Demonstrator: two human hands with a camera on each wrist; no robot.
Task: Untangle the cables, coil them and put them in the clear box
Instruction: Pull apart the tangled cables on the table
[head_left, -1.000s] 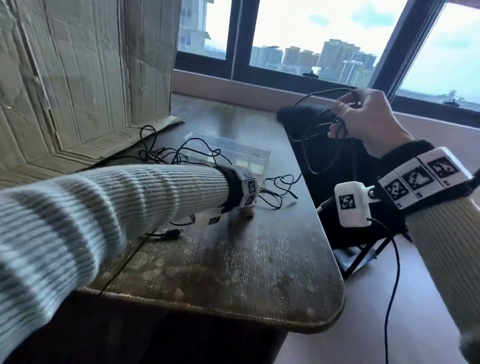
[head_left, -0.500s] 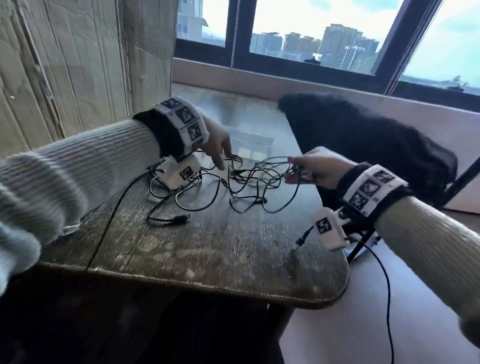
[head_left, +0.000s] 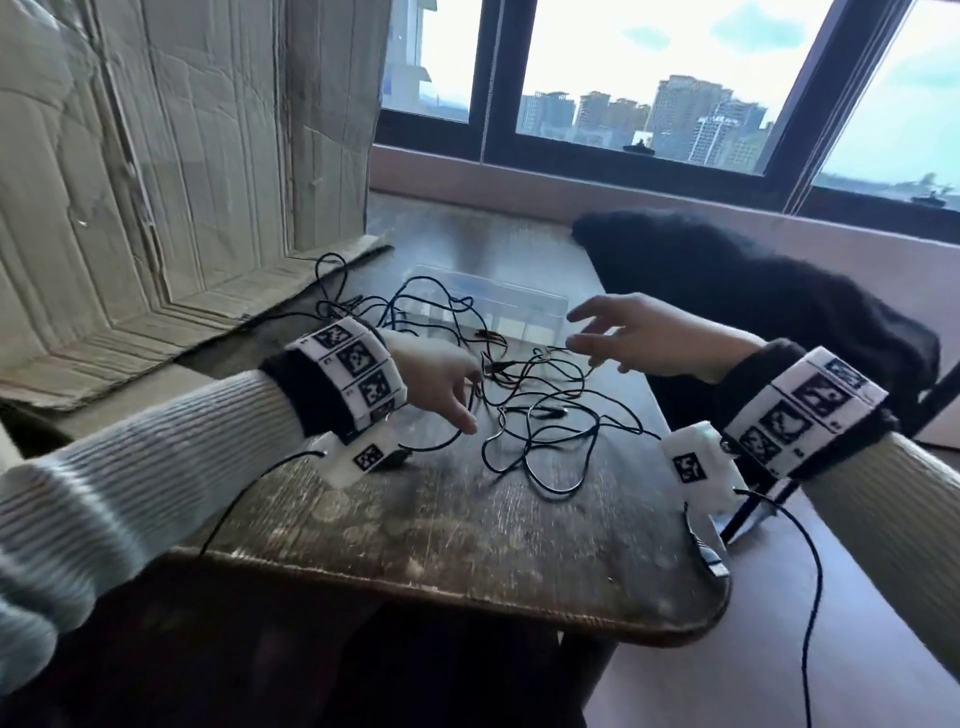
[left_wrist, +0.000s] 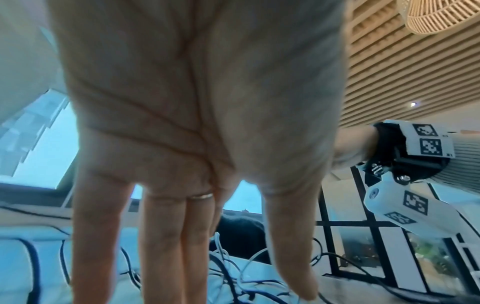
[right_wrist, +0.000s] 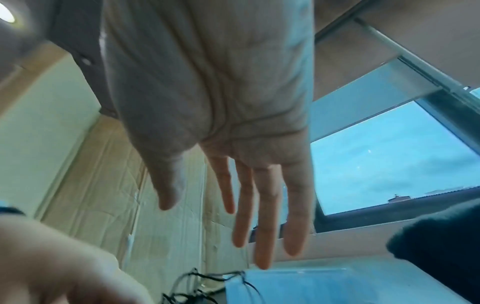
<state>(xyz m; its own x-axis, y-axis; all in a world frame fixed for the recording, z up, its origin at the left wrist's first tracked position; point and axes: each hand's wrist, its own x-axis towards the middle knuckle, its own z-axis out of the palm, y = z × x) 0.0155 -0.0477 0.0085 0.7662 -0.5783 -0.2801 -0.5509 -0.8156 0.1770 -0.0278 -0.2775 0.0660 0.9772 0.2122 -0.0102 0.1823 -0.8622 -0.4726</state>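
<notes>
A tangle of thin black cables (head_left: 524, 410) lies spread over the middle of the dark wooden table (head_left: 467, 530). Behind it stands the clear box (head_left: 498, 306), with cable loops draped over its near wall. My left hand (head_left: 441, 384) hovers over the left part of the tangle, fingers straight and pointing down (left_wrist: 166, 236), holding nothing. My right hand (head_left: 623, 338) hangs above the tangle's right side in front of the box, fingers spread (right_wrist: 259, 216) and empty. The cables (left_wrist: 233, 288) and the box (right_wrist: 311, 283) show under the fingertips in the wrist views.
Flattened cardboard (head_left: 156, 208) leans against the wall at the left and lies on the table's back left. A black cloth-covered seat (head_left: 753, 291) stands close to the table's right edge. The windowsill (head_left: 571, 192) runs along the back. Wrist-camera leads hang off the front and right edges.
My right hand has let go of the cable bundle it held, and the cables now lie on the table. Both hands have opened above the tangle.
</notes>
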